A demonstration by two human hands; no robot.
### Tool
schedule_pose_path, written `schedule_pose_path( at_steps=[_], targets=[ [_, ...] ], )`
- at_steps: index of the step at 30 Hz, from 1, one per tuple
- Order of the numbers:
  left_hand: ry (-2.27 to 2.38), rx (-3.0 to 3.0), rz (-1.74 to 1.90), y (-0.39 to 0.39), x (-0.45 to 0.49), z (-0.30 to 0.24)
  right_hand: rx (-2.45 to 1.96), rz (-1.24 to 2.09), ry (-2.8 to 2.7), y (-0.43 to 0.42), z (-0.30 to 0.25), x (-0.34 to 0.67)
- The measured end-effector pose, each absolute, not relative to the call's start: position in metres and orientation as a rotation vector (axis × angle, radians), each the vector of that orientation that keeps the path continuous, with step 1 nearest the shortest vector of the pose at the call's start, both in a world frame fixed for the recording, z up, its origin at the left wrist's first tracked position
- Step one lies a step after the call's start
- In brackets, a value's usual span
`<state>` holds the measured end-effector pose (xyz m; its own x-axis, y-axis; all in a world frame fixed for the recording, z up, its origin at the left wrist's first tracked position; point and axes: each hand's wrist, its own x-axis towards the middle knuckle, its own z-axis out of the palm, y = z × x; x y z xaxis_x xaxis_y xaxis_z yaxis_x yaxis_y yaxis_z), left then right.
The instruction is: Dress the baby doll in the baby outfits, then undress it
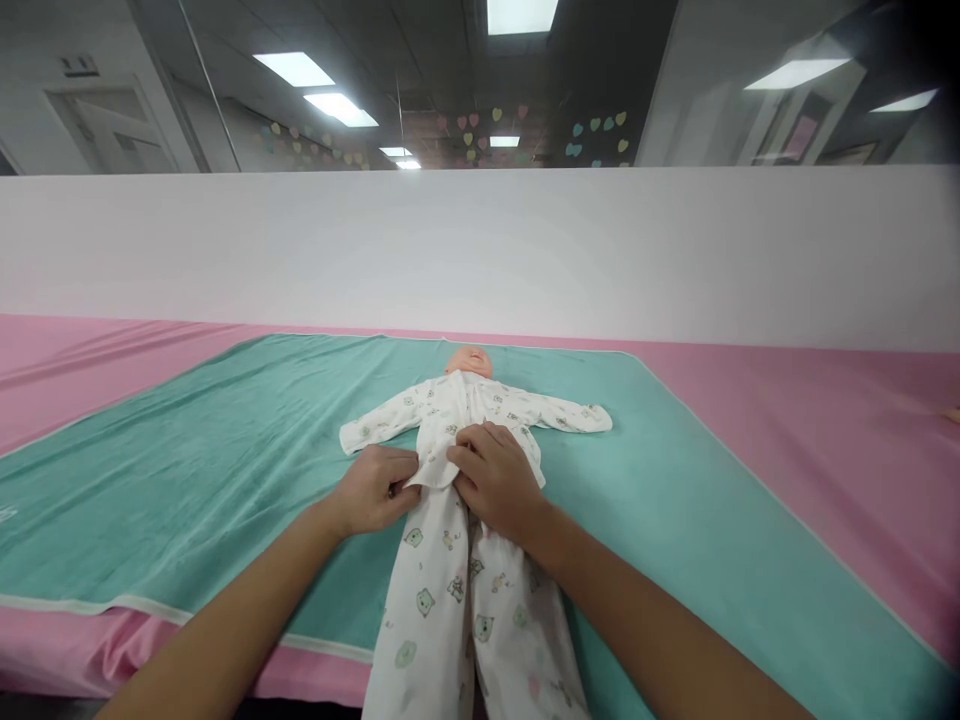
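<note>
A baby doll [470, 361] lies on its back, head away from me, in a white long-sleeved baby shirt [437, 425] with small printed figures. White printed baby pants [427, 590] cover its lower body and reach towards me. My left hand [379, 488] is closed at the shirt's lower left corner, fingers pinching the hem. My right hand [499, 480] lies over the middle of the shirt's front, its fingers curled onto the cloth near the waist. Part of the shirt and the pants' waistband are hidden under the right hand.
A teal blanket [247, 450] with pale edging lies beneath the doll, over a pink sheet [810, 430]. Behind stands a low white wall [480, 255] topped by glass with reflected ceiling lights. At the far right edge a bit of skin-coloured shape [952, 414] shows.
</note>
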<state>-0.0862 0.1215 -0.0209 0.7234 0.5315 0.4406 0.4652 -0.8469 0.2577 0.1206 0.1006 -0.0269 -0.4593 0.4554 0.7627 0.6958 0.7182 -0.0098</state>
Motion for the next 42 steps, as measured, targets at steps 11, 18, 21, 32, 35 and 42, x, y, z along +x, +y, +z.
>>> schedule_pose_path(
  at_steps=[11,18,21,32,35,42],
  targets=[
    [0.776,2.708,1.157,0.118,-0.066,-0.024,-0.890,-0.138,-2.270,0.099,-0.023,0.128],
    [0.791,2.834,0.859,0.116,-0.061,-0.030,-1.020,0.105,-2.083,0.102,-0.011,0.150],
    [0.770,2.910,0.768,0.111,-0.059,-0.026,-1.358,0.204,-1.950,0.104,-0.007,0.163],
    [0.747,2.909,0.739,0.106,-0.052,-0.021,-1.509,0.423,-2.013,0.107,-0.001,0.175],
    [0.764,2.856,0.766,0.105,-0.052,-0.023,-1.335,0.711,-1.777,0.113,0.011,0.172],
    [0.745,2.709,0.906,0.108,-0.053,-0.027,-1.212,0.872,-1.906,0.116,0.026,0.133]
  ],
)
